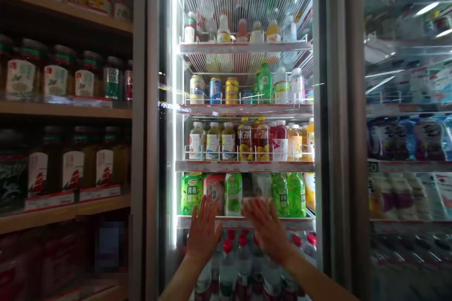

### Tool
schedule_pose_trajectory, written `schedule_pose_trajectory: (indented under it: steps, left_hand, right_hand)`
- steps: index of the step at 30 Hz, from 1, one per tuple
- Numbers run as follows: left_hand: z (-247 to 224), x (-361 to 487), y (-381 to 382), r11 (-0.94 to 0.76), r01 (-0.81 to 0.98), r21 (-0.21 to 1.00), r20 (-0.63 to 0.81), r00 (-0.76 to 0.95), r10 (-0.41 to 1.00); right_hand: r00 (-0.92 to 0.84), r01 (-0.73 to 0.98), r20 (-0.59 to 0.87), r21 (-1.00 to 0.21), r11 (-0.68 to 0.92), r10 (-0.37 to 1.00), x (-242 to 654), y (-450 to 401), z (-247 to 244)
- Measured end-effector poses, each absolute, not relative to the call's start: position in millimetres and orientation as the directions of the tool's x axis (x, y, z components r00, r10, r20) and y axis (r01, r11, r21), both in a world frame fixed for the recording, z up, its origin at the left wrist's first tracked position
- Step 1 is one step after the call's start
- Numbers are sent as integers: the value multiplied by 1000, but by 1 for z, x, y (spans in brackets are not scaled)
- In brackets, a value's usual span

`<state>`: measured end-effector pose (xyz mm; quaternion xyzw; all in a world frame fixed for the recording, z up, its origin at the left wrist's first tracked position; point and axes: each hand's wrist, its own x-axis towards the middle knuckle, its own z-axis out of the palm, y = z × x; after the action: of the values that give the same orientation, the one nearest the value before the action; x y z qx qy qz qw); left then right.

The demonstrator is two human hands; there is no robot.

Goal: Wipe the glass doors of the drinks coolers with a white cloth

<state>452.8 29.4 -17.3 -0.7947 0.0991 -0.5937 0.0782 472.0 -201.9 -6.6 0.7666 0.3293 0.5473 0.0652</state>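
My left hand (205, 230) is raised in front of the lit drinks cooler, fingers stretched upward and thumb apart, with nothing visible in it. It overlaps a reddish-label bottle (214, 188) and the shelf edge below. To its right, my right hand (267, 230) is extended with its fingers slanting up to the left. A blurred pale patch lies at its fingertips; I cannot tell whether it is a cloth or a reflection. Behind the hands stand a green-label bottle (233, 193) and green bottles (280, 195). Whether either hand touches the glass cannot be made out.
Wire shelves hold tea bottles (228, 143), cans (232, 90) and juice bottles (273, 32). Red-capped bottles (227, 263) stand lower down. A metal frame (151, 131) separates the cooler from wooden shelves (63, 110) with bottles on the left. Another glass-fronted cooler (409, 167) is on the right.
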Motion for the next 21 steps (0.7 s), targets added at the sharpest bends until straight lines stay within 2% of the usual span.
schedule_pose_trajectory:
  steps: [2, 4, 6, 8, 10, 11, 13, 15, 17, 19, 21]
  left_hand:
    - [-25, 449, 40, -963, -52, -263, 915, 303, -266]
    - [-29, 447, 52, -965, -44, -257, 910, 324, -257]
    - [-30, 445, 64, -976, -26, -216, 918, 336, -212]
    - [-29, 443, 74, -986, -3, -169, 925, 344, -160]
    - [-29, 441, 82, -991, 14, -136, 923, 364, -122]
    - [-30, 440, 85, -992, 20, -122, 921, 374, -106]
    - [-35, 437, 90, -994, 35, -99, 918, 389, -78]
    - [-39, 435, 96, -995, 47, -92, 918, 392, -66]
    - [-40, 433, 101, -994, 60, -86, 918, 393, -56]
    - [-38, 431, 108, -994, 81, -76, 918, 395, -38]
    - [-33, 429, 114, -992, 108, -62, 917, 398, -14]
  right_hand:
    - [153, 479, 682, 582, -657, 715, 468, -202, -33]
    - [144, 499, 656, 599, -627, 741, 471, -201, -24]
    - [158, 483, 748, 511, -711, 645, 477, -195, 15]
    - [164, 435, 868, 363, -824, 469, 484, -183, 60]
    - [171, 413, 901, 301, -860, 398, 486, -171, 81]
    - [178, 419, 890, 318, -851, 420, 484, -166, 78]
    - [172, 460, 817, 428, -778, 551, 478, -159, 48]
    - [131, 511, 695, 563, -649, 707, 471, -156, 6]
    - [72, 538, 592, 655, -531, 803, 469, -151, -18]
    - [52, 550, 579, 663, -508, 814, 470, -139, -9]
    - [82, 559, 654, 595, -578, 752, 473, -119, 24]
